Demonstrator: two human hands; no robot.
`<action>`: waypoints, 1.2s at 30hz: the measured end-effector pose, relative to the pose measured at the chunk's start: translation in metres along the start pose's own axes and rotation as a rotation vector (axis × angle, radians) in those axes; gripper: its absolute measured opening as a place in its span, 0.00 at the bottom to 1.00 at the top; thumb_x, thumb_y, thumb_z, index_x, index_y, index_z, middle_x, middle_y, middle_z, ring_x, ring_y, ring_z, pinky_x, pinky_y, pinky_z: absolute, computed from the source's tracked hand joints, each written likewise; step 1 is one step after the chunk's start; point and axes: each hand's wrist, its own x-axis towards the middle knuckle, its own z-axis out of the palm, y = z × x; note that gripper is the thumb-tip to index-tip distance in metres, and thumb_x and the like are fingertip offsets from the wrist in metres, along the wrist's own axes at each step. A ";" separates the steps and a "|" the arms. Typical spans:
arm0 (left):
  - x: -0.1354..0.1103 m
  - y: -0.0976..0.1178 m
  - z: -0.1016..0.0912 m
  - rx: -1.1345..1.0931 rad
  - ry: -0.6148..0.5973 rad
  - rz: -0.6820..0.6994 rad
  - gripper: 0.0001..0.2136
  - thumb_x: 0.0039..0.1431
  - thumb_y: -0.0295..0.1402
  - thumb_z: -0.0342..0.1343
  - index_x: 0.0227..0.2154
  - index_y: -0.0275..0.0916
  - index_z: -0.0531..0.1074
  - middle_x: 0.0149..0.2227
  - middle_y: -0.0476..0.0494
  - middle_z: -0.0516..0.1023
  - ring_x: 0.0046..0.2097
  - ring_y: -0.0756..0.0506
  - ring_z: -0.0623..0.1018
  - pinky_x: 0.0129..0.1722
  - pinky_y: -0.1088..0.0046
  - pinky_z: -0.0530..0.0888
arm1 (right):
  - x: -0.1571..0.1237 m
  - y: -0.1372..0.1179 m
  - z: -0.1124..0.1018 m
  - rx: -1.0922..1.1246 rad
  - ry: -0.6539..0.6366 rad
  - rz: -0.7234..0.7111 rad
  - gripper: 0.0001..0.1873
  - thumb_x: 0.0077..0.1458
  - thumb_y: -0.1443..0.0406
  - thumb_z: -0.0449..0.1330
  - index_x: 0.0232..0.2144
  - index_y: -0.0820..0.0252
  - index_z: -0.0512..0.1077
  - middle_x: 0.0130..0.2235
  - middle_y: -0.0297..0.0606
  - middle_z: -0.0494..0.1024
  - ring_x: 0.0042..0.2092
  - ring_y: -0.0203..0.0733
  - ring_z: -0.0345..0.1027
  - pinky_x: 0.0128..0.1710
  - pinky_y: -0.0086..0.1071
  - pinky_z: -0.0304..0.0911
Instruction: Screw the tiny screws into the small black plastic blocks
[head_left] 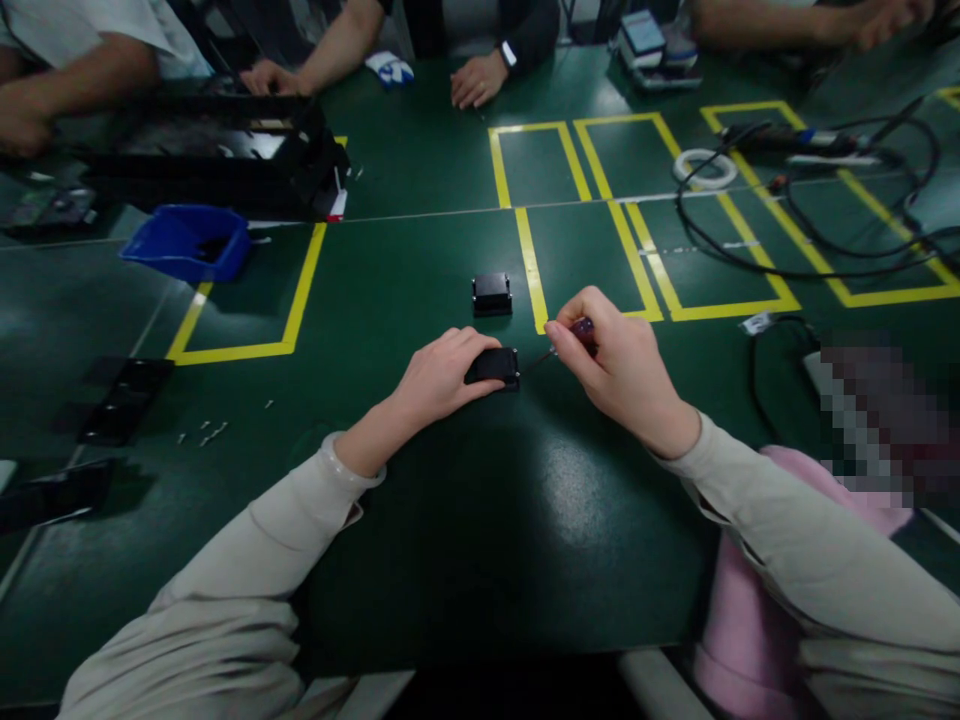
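My left hand (452, 372) grips a small black rectangular box (498, 367) against the green table, thumb on its near side and fingers over the far side. Small shiny screws show at the box's right end. In my right hand (619, 365) is a screwdriver (582, 330), its dark handle pinched between thumb and fingers. The thin shaft points left and down toward the box's right end; whether the tip touches it I cannot tell. Just beyond sits a second black box (492, 293) of the same kind, with screws at its corners.
Loose screws (214, 433) and dark flat parts (127, 400) lie at left. A blue bin (189, 243) stands behind them, near a large black housing (217, 165). Cables (795, 265) and a white ring (705, 168) are at right. Co-workers' hands (480, 80) rest across the table.
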 end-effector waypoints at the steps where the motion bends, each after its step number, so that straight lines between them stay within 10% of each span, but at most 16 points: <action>1: 0.000 0.000 0.000 0.003 0.003 0.001 0.18 0.66 0.46 0.58 0.52 0.40 0.70 0.49 0.40 0.77 0.49 0.39 0.75 0.45 0.63 0.72 | 0.002 -0.001 0.001 -0.014 -0.001 -0.003 0.09 0.64 0.62 0.58 0.31 0.54 0.63 0.24 0.30 0.69 0.23 0.34 0.61 0.24 0.30 0.51; 36: 0.001 0.002 -0.001 0.013 0.005 -0.004 0.18 0.65 0.45 0.59 0.50 0.39 0.70 0.47 0.39 0.77 0.47 0.39 0.75 0.44 0.63 0.71 | 0.011 -0.002 0.010 -0.122 -0.062 -0.032 0.07 0.64 0.62 0.56 0.33 0.55 0.64 0.23 0.30 0.65 0.21 0.36 0.59 0.26 0.31 0.46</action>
